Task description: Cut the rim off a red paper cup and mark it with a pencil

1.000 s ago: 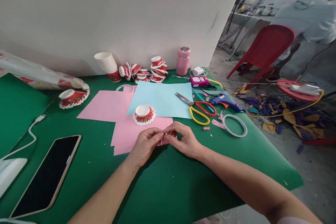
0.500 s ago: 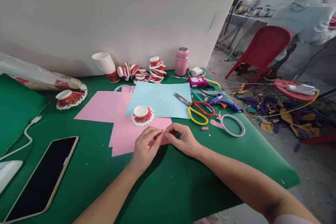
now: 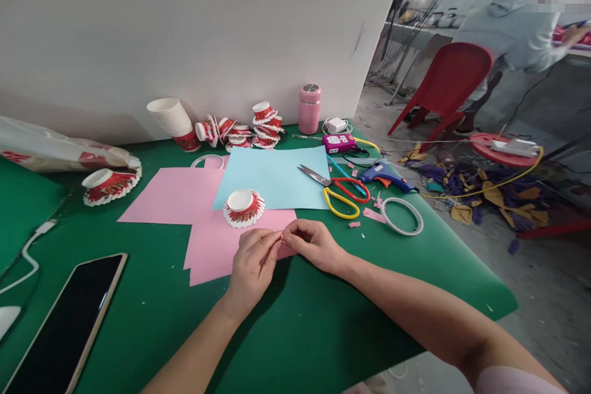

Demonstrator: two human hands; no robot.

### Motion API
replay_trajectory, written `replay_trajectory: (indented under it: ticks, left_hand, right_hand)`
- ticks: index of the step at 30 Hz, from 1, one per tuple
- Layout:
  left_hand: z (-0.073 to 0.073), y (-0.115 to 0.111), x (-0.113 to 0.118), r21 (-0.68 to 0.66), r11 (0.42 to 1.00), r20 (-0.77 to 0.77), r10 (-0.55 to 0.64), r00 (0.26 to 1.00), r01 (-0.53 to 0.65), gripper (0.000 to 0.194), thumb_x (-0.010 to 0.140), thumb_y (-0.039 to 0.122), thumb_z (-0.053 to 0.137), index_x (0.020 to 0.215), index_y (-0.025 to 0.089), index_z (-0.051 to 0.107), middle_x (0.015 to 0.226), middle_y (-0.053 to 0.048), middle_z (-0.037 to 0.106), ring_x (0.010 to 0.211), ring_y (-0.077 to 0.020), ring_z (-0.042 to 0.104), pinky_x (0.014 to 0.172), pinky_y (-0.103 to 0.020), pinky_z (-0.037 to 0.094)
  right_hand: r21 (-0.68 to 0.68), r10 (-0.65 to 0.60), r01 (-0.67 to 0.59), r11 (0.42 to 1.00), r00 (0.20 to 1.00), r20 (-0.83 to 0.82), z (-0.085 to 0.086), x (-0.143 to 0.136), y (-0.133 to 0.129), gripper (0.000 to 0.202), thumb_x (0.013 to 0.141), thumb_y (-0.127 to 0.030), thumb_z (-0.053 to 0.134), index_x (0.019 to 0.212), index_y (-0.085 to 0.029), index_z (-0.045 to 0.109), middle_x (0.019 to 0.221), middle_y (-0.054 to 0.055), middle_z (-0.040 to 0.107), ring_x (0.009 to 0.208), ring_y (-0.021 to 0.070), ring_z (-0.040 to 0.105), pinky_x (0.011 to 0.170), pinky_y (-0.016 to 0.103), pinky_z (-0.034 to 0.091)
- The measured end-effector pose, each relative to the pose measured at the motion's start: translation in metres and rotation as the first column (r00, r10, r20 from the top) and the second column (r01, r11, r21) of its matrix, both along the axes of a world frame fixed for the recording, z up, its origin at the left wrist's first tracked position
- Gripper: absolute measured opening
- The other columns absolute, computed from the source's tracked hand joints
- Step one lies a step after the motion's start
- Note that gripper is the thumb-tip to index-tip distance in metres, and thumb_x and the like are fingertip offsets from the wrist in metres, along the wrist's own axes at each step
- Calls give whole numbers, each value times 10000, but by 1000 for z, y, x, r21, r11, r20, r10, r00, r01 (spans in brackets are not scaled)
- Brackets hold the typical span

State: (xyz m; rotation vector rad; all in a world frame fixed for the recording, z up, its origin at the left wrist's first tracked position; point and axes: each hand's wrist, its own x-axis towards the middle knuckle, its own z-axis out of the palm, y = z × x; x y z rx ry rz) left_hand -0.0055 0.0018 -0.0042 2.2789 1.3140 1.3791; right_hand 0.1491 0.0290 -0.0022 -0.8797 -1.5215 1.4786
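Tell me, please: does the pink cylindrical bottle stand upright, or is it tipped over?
Upright. The pink cylindrical bottle stands on its base on the green tabletop, with its round lid uppermost.

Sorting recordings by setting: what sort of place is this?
Probably a small workshop: a green table holds scissors and a blue glue gun, and purple and yellow pieces litter the floor beyond.

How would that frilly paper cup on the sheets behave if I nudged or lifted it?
The frilly paper cup looks thin, so it's probably light and easily crushed. Its pleated edge would likely bend when pinched. It seems to sit on that wide edge, so it might slide rather than tip.
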Motion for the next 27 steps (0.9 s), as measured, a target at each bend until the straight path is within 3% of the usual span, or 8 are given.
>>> replay_trajectory:
  ticks: [8, 18, 23, 27]
  left_hand:
    - [0, 2, -1, 118, 993, -131, 15, 991, 0, 220, 807, 109, 507, 974, 206, 612, 801, -41, 626, 740, -164, 573, 717, -320, 445]
    - [1, -1, 2, 49, 998, -72, 28, 997, -25, 158, 796, 135, 518, 881, 197, 636, 794, -45, 647, 745, -168, 585, 719, -318, 460]
    - [5, -3, 4, -152, 988, 90, 34, 995, -20, 129, 797, 176, 521, 821, 201, 645, 781, -47, 645, 746, -168, 590, 693, -300, 483]
    - [7, -3, 4, -371, 926, 252, 28, 967, 70, 116, 802, 217, 528, 788, 208, 644, 766, -39, 636, 726, -156, 583, 656, -263, 482]
  right_hand:
    - [104, -68, 56, 993, 992, 111, 6, 1, -1, 184, 775, -300, 537, 689, -141, 571, 640, -3, 550, 585, 96, 469, 556, 219, 409]
    - [90, -98, 87, 992, 986, 133, 7, -3, -6, 110, 751, -205, 517, 657, -152, 539, 583, -12, 557, 532, 96, 506, 521, 210, 427]
    - [144, -140, 115, 983, 974, 177, 6, -3, -5, 99, 729, -160, 507, 635, -149, 537, 555, -30, 515, 511, 75, 447, 484, 183, 376]
    - [177, -154, 119, 977, 968, 198, 5, -3, -4, 94, 718, -149, 511, 629, -150, 541, 548, -36, 504, 516, 72, 426, 471, 171, 355]
